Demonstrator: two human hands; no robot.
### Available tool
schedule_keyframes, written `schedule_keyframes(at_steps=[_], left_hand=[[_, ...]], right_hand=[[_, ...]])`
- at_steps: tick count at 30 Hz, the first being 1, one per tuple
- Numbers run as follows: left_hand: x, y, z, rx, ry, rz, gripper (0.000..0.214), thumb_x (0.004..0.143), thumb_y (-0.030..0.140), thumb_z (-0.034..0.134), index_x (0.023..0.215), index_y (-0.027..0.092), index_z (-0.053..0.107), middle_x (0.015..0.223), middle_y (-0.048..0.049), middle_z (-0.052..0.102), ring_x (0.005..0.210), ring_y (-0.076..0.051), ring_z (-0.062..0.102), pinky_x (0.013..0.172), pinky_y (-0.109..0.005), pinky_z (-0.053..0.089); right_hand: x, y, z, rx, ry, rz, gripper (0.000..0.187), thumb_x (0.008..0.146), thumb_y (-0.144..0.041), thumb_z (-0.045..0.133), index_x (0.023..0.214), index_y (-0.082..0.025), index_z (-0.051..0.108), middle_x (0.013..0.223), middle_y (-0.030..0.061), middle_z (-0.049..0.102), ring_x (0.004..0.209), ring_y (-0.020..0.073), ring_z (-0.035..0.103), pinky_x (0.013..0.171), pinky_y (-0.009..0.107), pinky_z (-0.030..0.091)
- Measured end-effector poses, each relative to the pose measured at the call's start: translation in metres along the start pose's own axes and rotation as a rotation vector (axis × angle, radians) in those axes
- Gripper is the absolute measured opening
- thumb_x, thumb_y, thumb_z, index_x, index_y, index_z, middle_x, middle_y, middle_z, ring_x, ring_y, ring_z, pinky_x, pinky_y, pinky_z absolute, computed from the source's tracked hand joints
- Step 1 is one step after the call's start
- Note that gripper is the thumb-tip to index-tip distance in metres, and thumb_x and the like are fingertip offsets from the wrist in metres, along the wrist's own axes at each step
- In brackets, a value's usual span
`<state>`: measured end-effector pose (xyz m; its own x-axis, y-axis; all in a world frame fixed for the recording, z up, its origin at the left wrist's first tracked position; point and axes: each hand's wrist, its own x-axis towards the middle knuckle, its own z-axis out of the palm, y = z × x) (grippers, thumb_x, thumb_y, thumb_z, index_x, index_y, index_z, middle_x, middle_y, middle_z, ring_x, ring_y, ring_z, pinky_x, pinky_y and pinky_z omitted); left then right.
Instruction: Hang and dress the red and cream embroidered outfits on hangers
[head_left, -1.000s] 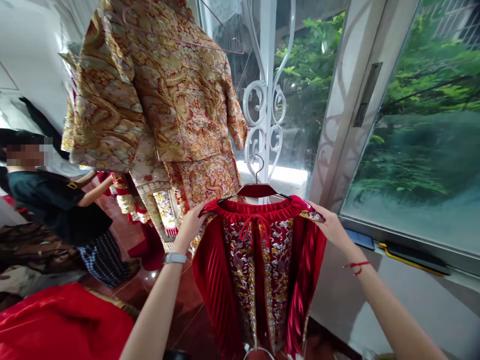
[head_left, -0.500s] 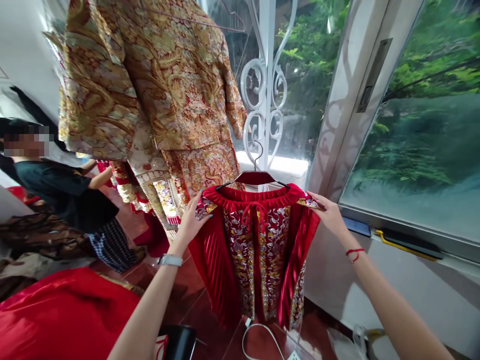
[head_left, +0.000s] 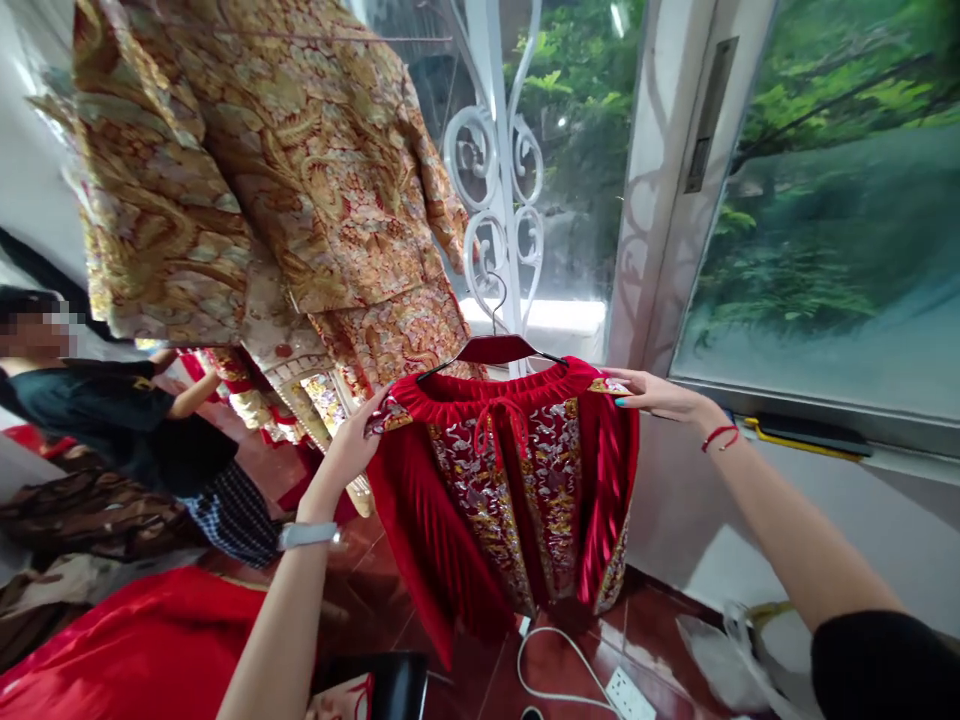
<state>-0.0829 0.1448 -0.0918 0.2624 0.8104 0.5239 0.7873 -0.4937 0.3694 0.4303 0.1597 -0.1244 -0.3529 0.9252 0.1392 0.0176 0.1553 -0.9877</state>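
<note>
A red pleated skirt (head_left: 525, 480) with silver and gold embroidered panels hangs in front of me from a dark hanger (head_left: 491, 348). Its gathered waistband carries a red tie knotted in a bow at the middle. My left hand (head_left: 349, 445) pinches the left end of the waistband, where an embroidered patch shows at the fingers. At the opposite end, my right hand (head_left: 660, 392) grips the waistband between thumb and fingers. The band is spread wide between both hands, and the lower part of the skirt sways toward the right.
Gold brocade garments (head_left: 300, 180) hang at the upper left, beside a white scrolled metal frame (head_left: 499, 190). A co-worker (head_left: 112, 420) stands at the left. Red cloth (head_left: 135, 640) lies lower left. A power strip (head_left: 628, 695) with its cable is on the tiled floor.
The view has shifted, so the surroundings sit further left. The skirt's hem has swung to the right, and both hands keep hold of the waistband.
</note>
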Motion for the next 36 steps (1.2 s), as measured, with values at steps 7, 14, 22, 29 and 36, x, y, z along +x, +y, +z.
schedule_keyframes(at_steps=[7,14,22,29,36], left_hand=[[0.004,-0.004,0.016,0.134,0.073,-0.033,0.054,0.078,0.032,0.05,0.127,0.01,0.054,0.125,-0.0186,0.063,0.119,-0.033,0.058,0.103,-0.047,0.044],[0.02,-0.017,-0.013,0.049,-0.135,-0.036,0.057,0.07,0.029,0.048,0.124,0.019,0.061,0.112,-0.0097,0.073,0.107,-0.032,0.066,0.098,-0.045,0.05],[0.029,-0.028,-0.023,-0.258,-0.235,-0.156,0.068,0.058,0.058,0.073,0.116,0.023,0.066,0.109,-0.009,0.074,0.11,-0.033,0.064,0.094,-0.047,0.053],[0.001,-0.025,0.01,-0.548,-0.115,-0.351,0.094,0.061,0.069,0.071,0.138,0.021,0.047,0.144,-0.0137,0.052,0.135,-0.033,0.046,0.111,-0.045,0.04],[0.005,-0.046,0.031,-0.693,0.005,-0.661,0.073,0.076,0.068,0.048,0.119,0.01,0.062,0.097,-0.0181,0.076,0.104,-0.039,0.068,0.094,-0.055,0.053]], right_hand=[[0.025,-0.012,0.039,-0.242,0.495,-0.325,0.035,0.07,-0.041,0.074,0.096,-0.018,0.073,0.101,0.0093,0.073,0.095,0.0248,0.065,0.094,0.043,0.049],[0.047,-0.02,0.037,-0.197,0.501,-0.334,0.019,0.069,-0.038,0.07,0.071,-0.02,0.064,0.074,0.0012,0.067,0.074,0.0176,0.06,0.074,0.031,0.049],[0.049,-0.014,0.012,-0.099,0.163,-0.112,0.039,0.069,-0.054,0.073,0.079,-0.017,0.071,0.076,0.0052,0.073,0.069,0.0204,0.066,0.061,0.03,0.055],[0.004,0.021,0.011,-0.107,0.222,-0.253,0.068,0.063,-0.024,0.08,0.128,-0.02,0.059,0.128,0.0088,0.064,0.117,0.0244,0.06,0.103,0.041,0.048],[0.013,0.024,0.009,-0.278,0.227,-0.306,0.053,0.073,-0.019,0.065,0.125,-0.018,0.064,0.127,0.0072,0.066,0.119,0.0277,0.06,0.107,0.047,0.043]])
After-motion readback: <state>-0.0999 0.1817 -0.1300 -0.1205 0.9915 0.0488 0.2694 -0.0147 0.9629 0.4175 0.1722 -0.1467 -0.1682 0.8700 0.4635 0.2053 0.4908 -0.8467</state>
